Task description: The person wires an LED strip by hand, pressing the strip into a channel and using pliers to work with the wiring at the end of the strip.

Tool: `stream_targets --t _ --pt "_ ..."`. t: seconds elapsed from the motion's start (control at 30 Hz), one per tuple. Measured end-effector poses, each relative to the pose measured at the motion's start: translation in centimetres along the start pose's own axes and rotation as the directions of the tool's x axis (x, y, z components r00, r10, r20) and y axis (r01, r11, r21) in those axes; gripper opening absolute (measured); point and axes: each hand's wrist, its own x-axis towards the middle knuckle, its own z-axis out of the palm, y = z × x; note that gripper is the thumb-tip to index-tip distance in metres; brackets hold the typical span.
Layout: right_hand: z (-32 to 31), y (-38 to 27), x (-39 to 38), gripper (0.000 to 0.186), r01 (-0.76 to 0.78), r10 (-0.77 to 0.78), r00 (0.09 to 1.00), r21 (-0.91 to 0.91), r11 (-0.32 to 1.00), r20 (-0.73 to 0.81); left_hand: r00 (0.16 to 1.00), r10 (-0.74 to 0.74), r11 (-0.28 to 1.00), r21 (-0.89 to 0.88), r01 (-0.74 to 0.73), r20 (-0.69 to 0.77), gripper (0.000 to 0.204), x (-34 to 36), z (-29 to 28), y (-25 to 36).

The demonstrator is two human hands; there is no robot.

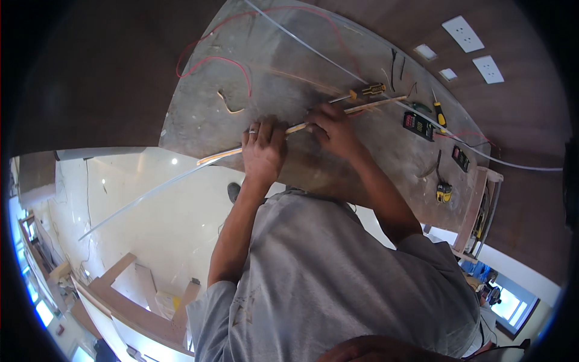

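A long, narrow yellow-orange LED strip (pixel 377 104) lies slantwise across the near part of the grey board. My left hand (pixel 264 145), with a ring on one finger, is closed over the strip and presses down on it. Farther right, my right hand (pixel 333 128) pinches the same strip between thumb and fingers. A pale translucent strip (pixel 151 192) runs beside the LED strip at my left hand and sticks out past the board's edge. Just beyond my right hand lies a screwdriver (pixel 368 91) with a yellow-and-black handle. My fingertips hide part of the strip.
A thin pale strip (pixel 313 51) crosses the board. Red wire (pixel 232 59) loops at the far left. On the right are a second screwdriver (pixel 440 114), black boxes with wires (pixel 418 125) and a tape measure (pixel 444 193). White sockets (pixel 463 34) sit on the brown panel.
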Motion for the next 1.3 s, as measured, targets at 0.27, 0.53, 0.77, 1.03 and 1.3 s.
stream_targets --t 0.27,0.53,0.77,1.03,1.3 --pt "0.5 0.4 -0.8 0.025 -0.058 0.059 0.998 0.101 0.993 -0.006 0.948 -0.25 0.965 -0.037 0.261 0.196 0.023 2.0 -2.1 1.9" --pt "0.8 -0.2 -0.7 0.026 -0.099 0.11 0.991 0.136 0.986 -0.079 0.908 -0.352 0.912 -0.133 0.387 0.229 0.01 3.1 -2.6 2.2" --pt "0.4 -0.8 -0.5 0.022 -0.045 0.046 0.998 0.035 0.998 -0.042 0.911 -0.34 0.917 -0.132 0.376 0.234 0.011 3.0 -2.2 2.0" --pt "-3.8 2.6 2.7 0.021 -0.061 0.061 0.998 0.07 0.996 -0.002 0.974 -0.194 0.976 -0.08 0.204 0.117 0.029 2.0 -0.6 1.8" --pt "-6.5 6.4 4.3 0.033 0.099 0.053 0.883 -0.297 0.95 0.466 0.977 -0.181 0.977 -0.089 0.192 0.114 0.037 2.1 -0.5 2.3"
